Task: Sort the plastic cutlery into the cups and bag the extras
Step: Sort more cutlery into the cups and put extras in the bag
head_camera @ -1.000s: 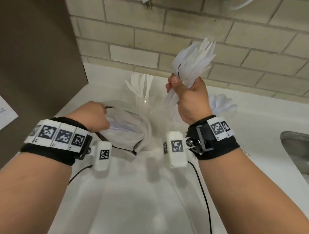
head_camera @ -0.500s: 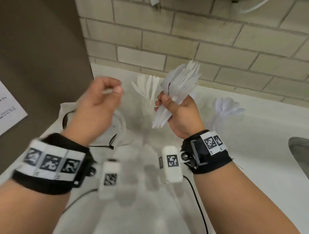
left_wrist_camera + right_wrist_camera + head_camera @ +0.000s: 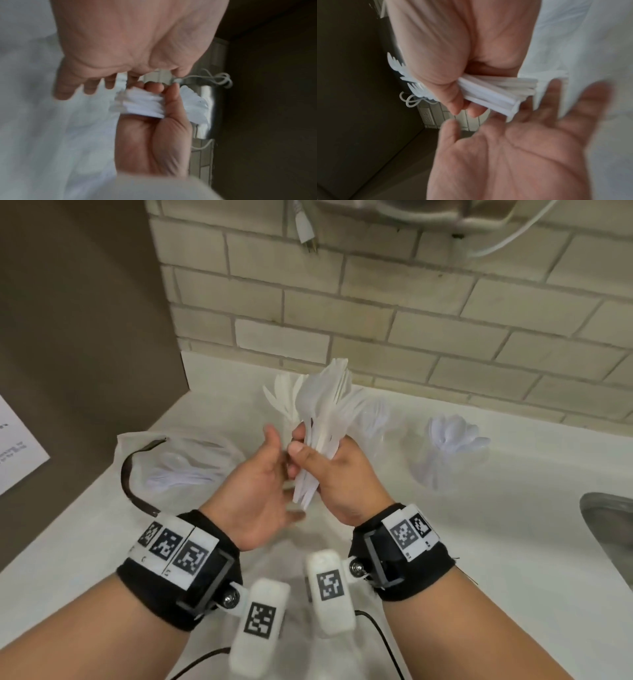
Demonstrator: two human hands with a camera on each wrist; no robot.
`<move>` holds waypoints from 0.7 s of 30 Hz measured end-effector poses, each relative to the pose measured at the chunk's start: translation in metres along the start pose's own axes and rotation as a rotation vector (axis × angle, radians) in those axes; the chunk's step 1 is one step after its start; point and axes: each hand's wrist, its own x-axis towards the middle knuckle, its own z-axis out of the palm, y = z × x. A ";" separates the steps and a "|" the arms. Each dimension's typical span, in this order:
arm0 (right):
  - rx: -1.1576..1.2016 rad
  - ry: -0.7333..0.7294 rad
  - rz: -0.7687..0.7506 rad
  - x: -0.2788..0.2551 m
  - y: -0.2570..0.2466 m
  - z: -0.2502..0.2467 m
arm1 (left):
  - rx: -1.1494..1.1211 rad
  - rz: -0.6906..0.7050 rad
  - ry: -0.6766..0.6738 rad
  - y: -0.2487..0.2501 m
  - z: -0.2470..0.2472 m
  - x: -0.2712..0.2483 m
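My right hand grips a thick bundle of white plastic forks by the handles, tines fanned upward, above the counter's middle. In the right wrist view the fork bundle crosses my right hand. My left hand is open just left of it, palm facing the handle ends; the left hand is blurred there. A clear bag holding white spoons lies to the left. Clear cups of cutlery stand behind: one half hidden by the forks, one in the middle, one with spoons at right.
The white counter ends at a brick wall behind and a brown panel on the left. A steel sink edge shows at far right. A plug and a white cord hang on the wall.
My left hand has left the bag, risen and swung right to the fork bundle, opening flat. My right hand has lowered the bundle toward the counter's middle.
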 end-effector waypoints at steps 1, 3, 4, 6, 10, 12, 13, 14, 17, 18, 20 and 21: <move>-0.026 -0.010 -0.008 0.000 -0.001 0.001 | 0.091 0.096 -0.002 0.003 0.000 -0.001; -0.151 -0.051 -0.018 0.000 0.002 0.006 | 0.296 0.216 0.015 0.009 0.002 -0.001; -0.247 -0.075 -0.020 0.000 0.003 0.009 | 0.401 0.224 0.064 0.011 0.004 -0.001; -0.411 -0.080 -0.001 -0.001 0.006 0.015 | 0.501 0.209 0.186 0.013 0.009 0.005; -0.596 -0.101 0.060 -0.003 0.002 0.015 | 0.464 0.197 0.324 0.007 0.011 0.015; -0.708 -0.126 0.093 -0.003 0.000 0.012 | 0.403 0.149 0.315 0.005 0.009 0.020; -0.739 -0.133 0.096 -0.003 -0.002 0.009 | 0.344 0.122 0.279 0.006 0.007 0.021; -0.742 -0.150 0.110 -0.003 -0.004 0.004 | 0.274 0.102 0.244 0.006 0.005 0.022; -0.774 -0.209 0.164 -0.004 -0.018 -0.017 | 0.097 0.109 0.211 0.007 -0.003 0.022; -0.771 -0.188 0.172 -0.003 -0.022 -0.022 | 0.074 0.124 0.222 0.006 -0.005 0.022; -0.806 -0.044 0.111 -0.001 -0.031 -0.028 | 0.091 0.149 0.272 0.004 -0.008 0.023; -0.815 0.053 0.055 0.001 -0.034 -0.030 | 0.113 0.152 0.299 0.003 -0.009 0.022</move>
